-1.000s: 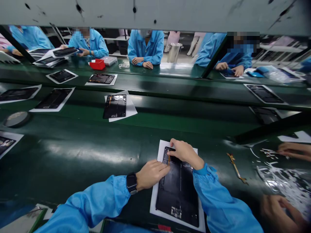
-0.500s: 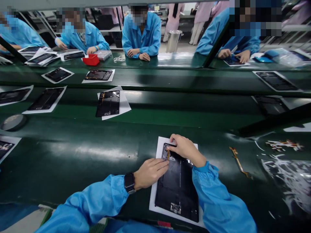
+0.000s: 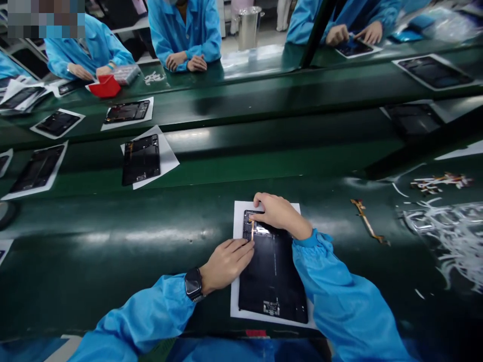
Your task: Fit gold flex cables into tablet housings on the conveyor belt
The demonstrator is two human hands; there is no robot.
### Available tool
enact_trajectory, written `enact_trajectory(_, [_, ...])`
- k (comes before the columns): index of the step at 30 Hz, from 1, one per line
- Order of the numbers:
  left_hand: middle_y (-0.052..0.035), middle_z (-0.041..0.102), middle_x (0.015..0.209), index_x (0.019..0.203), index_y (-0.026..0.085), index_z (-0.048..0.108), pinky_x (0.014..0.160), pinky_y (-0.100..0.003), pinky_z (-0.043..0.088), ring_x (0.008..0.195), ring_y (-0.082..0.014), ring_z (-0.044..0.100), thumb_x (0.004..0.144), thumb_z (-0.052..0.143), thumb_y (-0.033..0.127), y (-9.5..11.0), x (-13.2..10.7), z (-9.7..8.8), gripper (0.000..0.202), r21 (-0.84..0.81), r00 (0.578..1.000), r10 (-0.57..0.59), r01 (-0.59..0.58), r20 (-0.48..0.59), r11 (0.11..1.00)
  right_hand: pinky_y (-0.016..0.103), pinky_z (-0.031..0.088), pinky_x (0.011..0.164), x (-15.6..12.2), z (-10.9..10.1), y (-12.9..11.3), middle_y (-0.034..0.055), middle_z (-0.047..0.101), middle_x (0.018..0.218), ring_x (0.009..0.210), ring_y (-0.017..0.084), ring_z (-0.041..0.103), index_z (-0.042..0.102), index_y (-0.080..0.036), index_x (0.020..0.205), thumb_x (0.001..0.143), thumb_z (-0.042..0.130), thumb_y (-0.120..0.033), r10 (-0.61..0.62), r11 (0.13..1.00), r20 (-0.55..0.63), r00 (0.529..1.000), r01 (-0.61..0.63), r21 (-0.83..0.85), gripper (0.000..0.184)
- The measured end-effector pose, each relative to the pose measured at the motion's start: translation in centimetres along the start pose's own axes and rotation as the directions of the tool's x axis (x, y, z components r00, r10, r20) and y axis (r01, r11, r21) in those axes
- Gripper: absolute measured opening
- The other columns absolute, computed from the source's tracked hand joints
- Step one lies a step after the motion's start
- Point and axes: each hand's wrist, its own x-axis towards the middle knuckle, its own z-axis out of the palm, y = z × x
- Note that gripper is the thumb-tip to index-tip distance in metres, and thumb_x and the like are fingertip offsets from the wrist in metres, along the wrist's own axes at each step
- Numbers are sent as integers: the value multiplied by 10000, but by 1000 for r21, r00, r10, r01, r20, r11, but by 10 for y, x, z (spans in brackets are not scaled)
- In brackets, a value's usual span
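Note:
A black opened tablet body (image 3: 273, 274) lies on a white sheet (image 3: 238, 221) on the green bench in front of me. A thin orange flex strip (image 3: 252, 230) runs along its upper left edge. My right hand (image 3: 277, 213) rests curled over the tablet's top edge, with thumb and forefinger pinched at the strip's upper end. My left hand (image 3: 226, 262), with a black watch on the wrist, lies on the sheet's left side, its fingertips pressed on the strip's lower end.
A loose orange flex cable (image 3: 365, 220) lies to the right, beside white peeled scraps (image 3: 441, 236). More tablets on sheets (image 3: 142, 158) lie on the green belt (image 3: 264, 166) beyond. People in blue coats work at the far side; a red tray (image 3: 104, 86) sits there.
The view has tilted down and shifted right; both hands stay on the tablet's upper left corner. Another person's hands at the right edge are out of view now.

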Motion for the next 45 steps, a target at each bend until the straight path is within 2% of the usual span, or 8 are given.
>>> enact_trajectory(25, [-102, 675, 1190, 1071, 89, 639, 834, -336, 538, 1077, -224, 619, 975, 453, 108, 0, 6, -4, 210, 24, 998, 24, -25, 52, 999, 270, 271, 586, -1, 1, 1, 2, 653, 954, 770, 187, 592, 546, -240, 932, 791, 743, -409, -2, 1000, -12, 1000, 2, 3, 296])
enact_trajectory(29, [-118, 656, 1223, 1085, 96, 633, 849, -337, 533, 1096, -221, 610, 974, 456, 113, 0, 5, -3, 209, 33, 994, 33, -36, 101, 999, 270, 272, 589, -1, 1, 0, 3, 653, 962, 777, 189, 594, 545, -238, 931, 792, 743, -408, -4, 1000, -16, 1000, 4, -3, 296])
enact_trajectory(34, [-120, 652, 1225, 1103, 102, 628, 883, -360, 531, 1116, -231, 604, 958, 512, 187, -1, 3, -4, 205, -56, 992, 2, 5, 124, 998, 266, 287, 590, -1, 0, -2, 10, 644, 935, 759, 186, 587, 555, -233, 949, 795, 738, -397, 12, 1000, -7, 1000, -12, -12, 290])
enact_trajectory(36, [-112, 661, 1198, 1112, 115, 622, 890, -357, 532, 1113, -225, 606, 957, 523, 243, -3, 4, -4, 225, -152, 994, -48, 62, 94, 986, 272, 327, 619, -3, -3, -3, 28, 635, 932, 772, 192, 584, 569, -216, 964, 813, 713, -355, 1, 1000, -16, 1000, -2, -6, 250])
enact_trajectory(38, [-118, 648, 1210, 1140, 127, 607, 904, -356, 530, 1122, -215, 600, 960, 510, 249, -6, 4, -3, 238, -234, 992, -107, 120, 68, 965, 272, 378, 688, -7, -8, -4, 51, 624, 947, 820, 191, 583, 592, -189, 982, 849, 627, -209, -32, 999, -43, 999, 33, 21, 139])
enact_trajectory(41, [-131, 604, 1274, 1184, 132, 580, 921, -374, 522, 1133, -213, 584, 964, 489, 224, -10, 5, -2, 256, -277, 987, -143, 157, 70, 948, 246, 410, 792, -15, -17, -6, 71, 624, 997, 913, 172, 586, 633, -163, 1016, 812, 445, 20, -98, 989, -61, 993, 104, 102, 332])
enact_trajectory(43, [-126, 583, 1306, 1187, 133, 579, 920, -395, 518, 1140, -231, 566, 960, 497, 218, -11, 5, -3, 257, -260, 987, -111, 139, 119, 956, 240, 424, 810, -22, -23, -8, 70, 649, 1023, 935, 169, 600, 664, -168, 1006, 809, 412, 43, -122, 979, -41, 992, 127, 159, 384])
enact_trajectory(45, [-123, 566, 1328, 1178, 131, 584, 923, -414, 514, 1168, -256, 537, 951, 512, 215, -10, 5, -6, 253, -231, 983, -71, 110, 171, 967, 248, 444, 796, -30, -25, -9, 56, 687, 994, 906, 176, 627, 694, -180, 951, 843, 450, -4, -109, 968, -17, 994, 110, 224, 320])
